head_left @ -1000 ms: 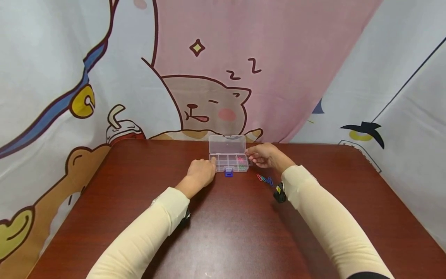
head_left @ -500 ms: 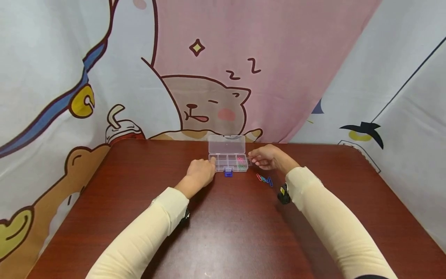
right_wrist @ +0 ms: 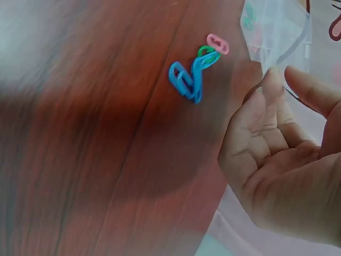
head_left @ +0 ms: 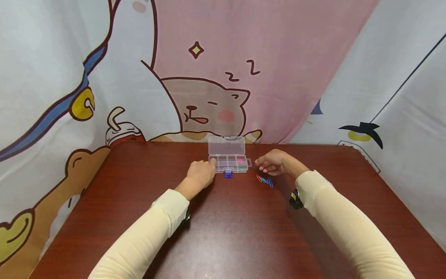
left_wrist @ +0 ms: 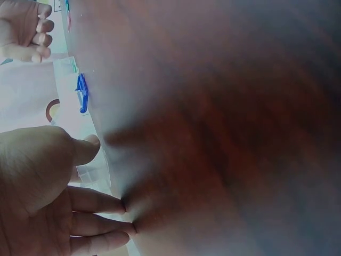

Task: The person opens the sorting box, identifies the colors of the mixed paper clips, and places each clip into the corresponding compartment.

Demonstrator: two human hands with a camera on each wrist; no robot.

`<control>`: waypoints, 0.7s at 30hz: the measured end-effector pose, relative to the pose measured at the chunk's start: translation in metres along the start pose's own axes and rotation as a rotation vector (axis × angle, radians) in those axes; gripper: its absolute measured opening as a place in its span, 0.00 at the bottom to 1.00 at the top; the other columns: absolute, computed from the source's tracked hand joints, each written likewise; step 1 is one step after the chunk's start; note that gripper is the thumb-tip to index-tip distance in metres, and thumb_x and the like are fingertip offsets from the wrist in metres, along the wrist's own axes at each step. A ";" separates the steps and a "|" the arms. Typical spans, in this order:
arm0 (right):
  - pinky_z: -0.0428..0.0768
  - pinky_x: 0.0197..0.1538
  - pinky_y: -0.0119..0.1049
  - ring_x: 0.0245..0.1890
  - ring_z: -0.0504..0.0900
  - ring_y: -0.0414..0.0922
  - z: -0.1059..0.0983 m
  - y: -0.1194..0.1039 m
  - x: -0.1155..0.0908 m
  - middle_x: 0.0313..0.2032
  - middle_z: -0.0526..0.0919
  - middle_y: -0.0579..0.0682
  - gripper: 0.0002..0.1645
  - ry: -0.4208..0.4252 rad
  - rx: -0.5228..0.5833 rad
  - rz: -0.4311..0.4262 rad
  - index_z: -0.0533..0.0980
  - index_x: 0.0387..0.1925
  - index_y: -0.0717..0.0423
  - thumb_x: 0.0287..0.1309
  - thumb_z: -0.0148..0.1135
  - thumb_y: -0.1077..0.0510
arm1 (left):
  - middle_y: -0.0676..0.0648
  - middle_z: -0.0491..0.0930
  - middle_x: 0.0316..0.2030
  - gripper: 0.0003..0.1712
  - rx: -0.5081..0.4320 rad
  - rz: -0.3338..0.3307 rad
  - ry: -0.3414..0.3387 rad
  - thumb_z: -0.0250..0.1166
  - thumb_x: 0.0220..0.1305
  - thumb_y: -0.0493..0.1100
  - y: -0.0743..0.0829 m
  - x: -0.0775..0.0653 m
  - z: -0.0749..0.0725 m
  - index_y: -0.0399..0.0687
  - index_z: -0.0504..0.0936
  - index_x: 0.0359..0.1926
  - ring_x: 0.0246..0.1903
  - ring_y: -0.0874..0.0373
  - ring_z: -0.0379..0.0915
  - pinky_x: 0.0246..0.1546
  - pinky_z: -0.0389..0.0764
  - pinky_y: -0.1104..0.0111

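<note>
head view: r hand (head_left: pixel 274 162) hangs just right of the clear box (head_left: pixel 223 169), above the table (head_left: pixel 223 232) & near the loose clips (head_left: pixel 265 180). thumb & index tips leave a narrow gap, other fingers loosely bent; no clip seen in it. l hand (head_left: pixel 200 173) is at the box's left end & appears to touch it; l wrist view shows fingers fairly straight, tips down on the table. can't tell how hard it presses. loose clips lie in a small cluster, near & right of the box: pink at left, then green & blue, some overlapping. pink clips (head_left: pixel 240 160) sit in the far right compartment, green clips (head_left: pixel 241 168) in the near right; lid (head_left: pixel 226 145) tipped up on the far side, latch (head_left: pixel 228 174) on the near side.

step looks like picking up a clip. prob. best: come straight down, widen the pinch a bit, take one by a free end, lift slowly so overlapping ones don't drag. l hand should brace the box w/o tipping it.
</note>
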State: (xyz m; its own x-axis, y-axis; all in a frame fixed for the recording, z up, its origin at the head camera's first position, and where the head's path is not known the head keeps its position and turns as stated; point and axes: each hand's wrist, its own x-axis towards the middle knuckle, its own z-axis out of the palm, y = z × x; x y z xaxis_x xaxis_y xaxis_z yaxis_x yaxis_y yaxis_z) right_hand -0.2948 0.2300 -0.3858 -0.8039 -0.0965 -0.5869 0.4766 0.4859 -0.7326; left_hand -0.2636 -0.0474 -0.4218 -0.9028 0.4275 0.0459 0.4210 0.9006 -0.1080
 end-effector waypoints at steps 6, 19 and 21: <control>0.78 0.32 0.36 0.27 0.80 0.43 0.005 0.013 -0.005 0.27 0.83 0.49 0.15 0.076 -0.257 -0.017 0.82 0.38 0.61 0.59 0.64 0.52 | 0.44 0.84 0.33 0.06 -0.006 -0.004 0.005 0.54 0.69 0.42 -0.001 -0.002 0.001 0.43 0.72 0.42 0.34 0.48 0.82 0.33 0.81 0.55; 0.79 0.31 0.38 0.25 0.80 0.44 0.011 0.019 -0.007 0.25 0.83 0.49 0.17 0.133 -0.359 -0.012 0.82 0.29 0.60 0.52 0.71 0.48 | 0.44 0.84 0.33 0.06 -0.004 0.002 0.029 0.54 0.69 0.42 0.001 -0.002 -0.002 0.43 0.71 0.40 0.33 0.47 0.82 0.32 0.80 0.55; 0.79 0.29 0.38 0.24 0.80 0.43 0.013 0.019 -0.007 0.23 0.82 0.49 0.16 0.146 -0.381 -0.021 0.82 0.28 0.59 0.51 0.72 0.48 | 0.44 0.84 0.33 0.06 -0.004 0.003 0.031 0.54 0.69 0.42 0.001 -0.002 -0.002 0.43 0.72 0.40 0.33 0.47 0.82 0.32 0.80 0.55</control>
State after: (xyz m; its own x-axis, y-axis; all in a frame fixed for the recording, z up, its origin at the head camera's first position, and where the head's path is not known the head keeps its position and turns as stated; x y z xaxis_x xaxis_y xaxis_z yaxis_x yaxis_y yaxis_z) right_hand -0.2760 0.2286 -0.4000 -0.8671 0.0008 -0.4981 0.3156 0.7746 -0.5481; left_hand -0.2609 -0.0474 -0.4201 -0.8983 0.4327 0.0767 0.4244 0.8994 -0.1045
